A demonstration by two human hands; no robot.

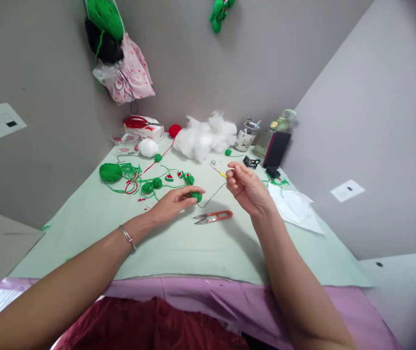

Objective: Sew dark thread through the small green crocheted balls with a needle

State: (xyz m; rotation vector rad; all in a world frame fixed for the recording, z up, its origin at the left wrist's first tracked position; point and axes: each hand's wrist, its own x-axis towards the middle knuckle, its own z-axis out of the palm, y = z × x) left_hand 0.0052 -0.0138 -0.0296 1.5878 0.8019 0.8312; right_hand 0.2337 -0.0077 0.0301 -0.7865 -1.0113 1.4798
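Note:
My left hand is closed around a small green crocheted ball just above the table. A thin dark thread leads from the ball up to my right hand, which is raised with its fingers pinched together. Whether a needle is in that pinch is hidden. Thread snips with orange handles lie on the table between and below my hands. Behind my right hand's fingertips lies a crochet hook with a yellow grip.
Small green crocheted pieces and a green yarn ball lie left. White stuffing, a red yarn ball and a pen cup stand behind. At right are a phone, a bottle and white paper.

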